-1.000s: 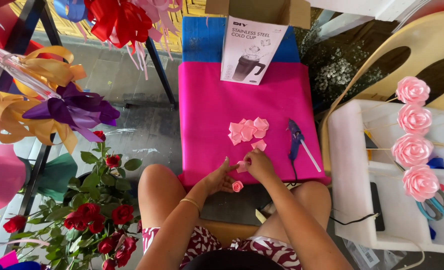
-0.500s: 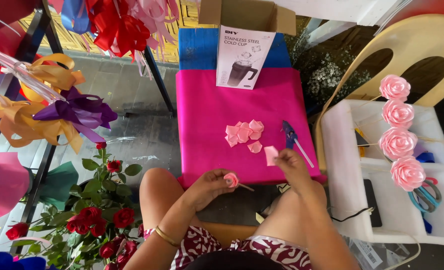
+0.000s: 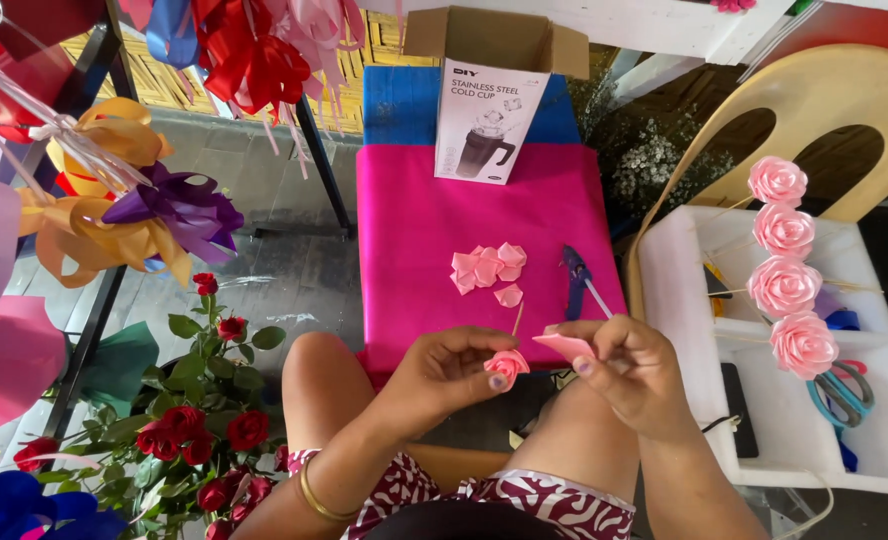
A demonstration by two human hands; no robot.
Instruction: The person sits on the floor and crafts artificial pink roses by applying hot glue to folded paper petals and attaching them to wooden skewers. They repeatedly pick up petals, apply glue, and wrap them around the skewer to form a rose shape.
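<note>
Pinching bud [image 3: 507,365] in your left hand [image 3: 444,372], right hand [image 3: 632,370] gripping petal [image 3: 565,346]; petal is risking slipping, sticking on crooked.

A single camera worn on the person's head looks almost straight down over the lap and knees, close enough that the left hand [image 3: 444,370] and right hand [image 3: 629,365] fill the lower middle of the view. It faces forward across the bright pink cloth-covered bench [image 3: 424,220], which runs up the centre to the open cardboard box [image 3: 494,40] at the top edge. No second view shares the scene.
</note>
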